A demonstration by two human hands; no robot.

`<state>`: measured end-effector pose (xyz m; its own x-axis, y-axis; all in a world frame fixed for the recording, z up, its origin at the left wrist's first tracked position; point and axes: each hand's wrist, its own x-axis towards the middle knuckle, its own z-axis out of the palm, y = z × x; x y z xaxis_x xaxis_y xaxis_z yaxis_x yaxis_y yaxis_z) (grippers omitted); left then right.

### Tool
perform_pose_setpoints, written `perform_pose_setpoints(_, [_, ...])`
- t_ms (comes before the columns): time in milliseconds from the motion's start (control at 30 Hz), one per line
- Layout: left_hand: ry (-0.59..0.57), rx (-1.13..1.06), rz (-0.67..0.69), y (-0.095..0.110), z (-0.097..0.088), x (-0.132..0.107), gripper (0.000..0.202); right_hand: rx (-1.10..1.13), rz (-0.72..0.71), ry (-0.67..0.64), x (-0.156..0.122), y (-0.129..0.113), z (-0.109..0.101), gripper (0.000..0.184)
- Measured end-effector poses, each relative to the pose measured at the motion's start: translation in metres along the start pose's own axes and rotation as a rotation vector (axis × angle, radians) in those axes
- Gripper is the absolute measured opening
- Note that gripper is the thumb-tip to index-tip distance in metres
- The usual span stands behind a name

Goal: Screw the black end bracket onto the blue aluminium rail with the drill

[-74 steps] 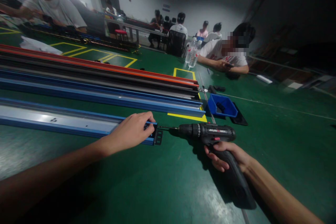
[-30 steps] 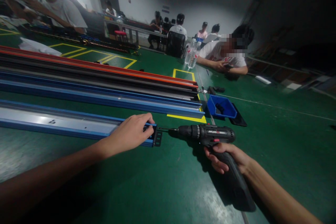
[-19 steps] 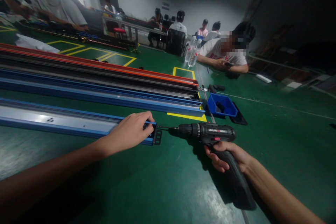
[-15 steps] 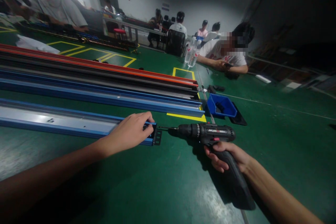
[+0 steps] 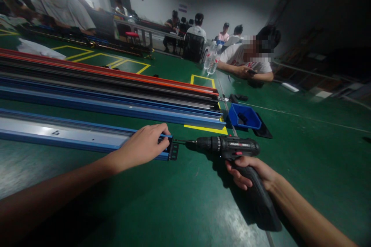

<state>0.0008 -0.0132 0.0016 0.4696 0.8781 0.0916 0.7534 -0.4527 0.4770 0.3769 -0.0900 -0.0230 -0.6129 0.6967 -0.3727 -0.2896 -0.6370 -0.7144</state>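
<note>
My right hand [image 5: 255, 171] is wrapped round the grip of a black cordless drill [image 5: 232, 147], held level over the table. Its long thin bit [image 5: 185, 141] points left and reaches the black end piece [image 5: 174, 152] of a blue metal rail [image 5: 95, 149]. Over that same end lies my left hand [image 5: 146, 142], its fingers curled down and closed on the rail. The fingertips partly cover the end piece, so the exact contact of the bit is hard to see.
Behind my rail lie more long rails, blue [image 5: 174, 115], black and orange [image 5: 162, 81]. A blue bin [image 5: 245, 116] with dark parts stands beyond the drill. Two water bottles [image 5: 213, 60] stand near a seated person [image 5: 246, 61]. White sheeting [image 5: 40, 49] lies at the left.
My hands, the drill and the rail keep the same position. At the far left, the other person's arms have shifted slightly.
</note>
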Motion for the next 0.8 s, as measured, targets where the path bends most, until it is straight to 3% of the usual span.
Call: perform_pose_setpoints(800, [0.011,0.015,0.005,0.0006,0.0007,0.0007,0.018,-0.033,0.010,0.006,-0.0007,-0.0010,0.0026,0.024])
